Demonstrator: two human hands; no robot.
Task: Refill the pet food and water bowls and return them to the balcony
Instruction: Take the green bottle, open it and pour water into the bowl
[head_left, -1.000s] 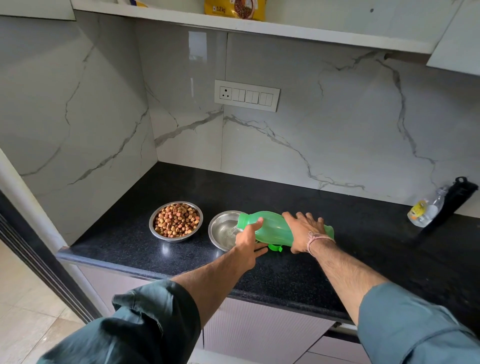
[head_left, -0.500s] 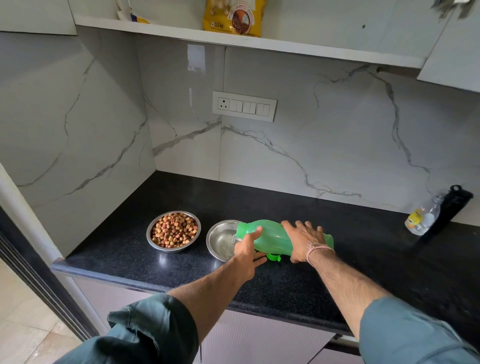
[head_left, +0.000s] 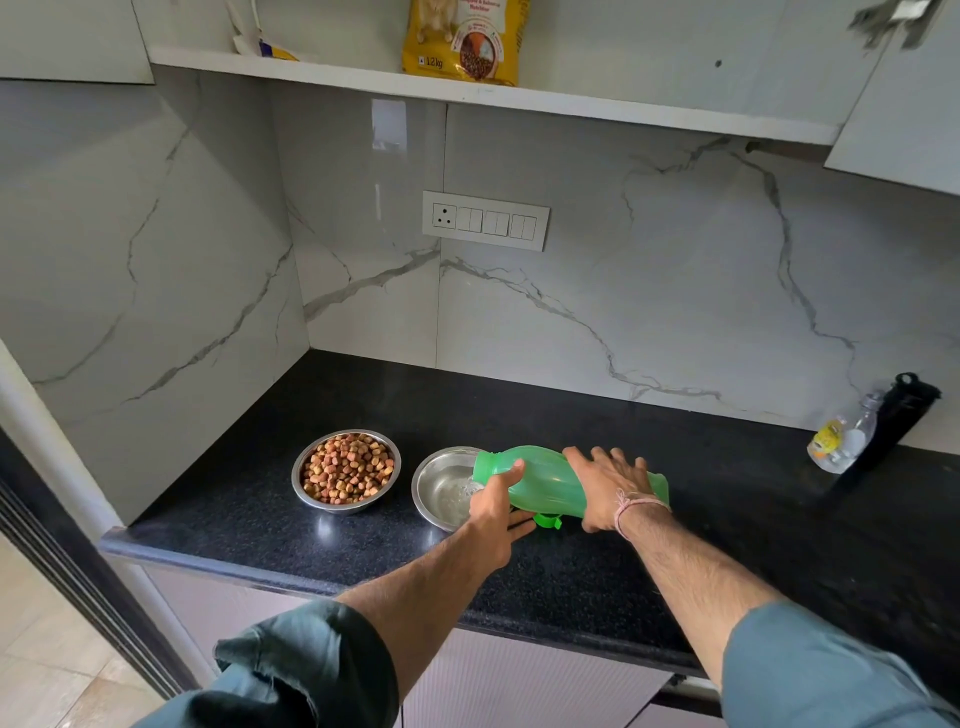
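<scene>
A steel bowl full of brown kibble (head_left: 346, 471) sits on the black counter (head_left: 571, 415). Right of it stands a second steel bowl (head_left: 441, 486) with a little water in it. A green plastic bottle (head_left: 545, 480) lies tipped on its side, its mouth over that bowl, water running out. My left hand (head_left: 496, 506) grips the bottle near its neck. My right hand (head_left: 608, 480) lies over the bottle's body near its base. The bottle's green cap (head_left: 546, 520) hangs below it.
A yellow pet food bag (head_left: 462, 39) stands on the white shelf above. A small clear bottle (head_left: 841, 434) and a black bottle (head_left: 901, 410) lean against the marble wall at the far right. A switch panel (head_left: 485, 220) is on the back wall.
The view has tilted upward, showing more of the shelf and food bag. Both hands keep the bottle tipped over the water bowl in the same spot.
</scene>
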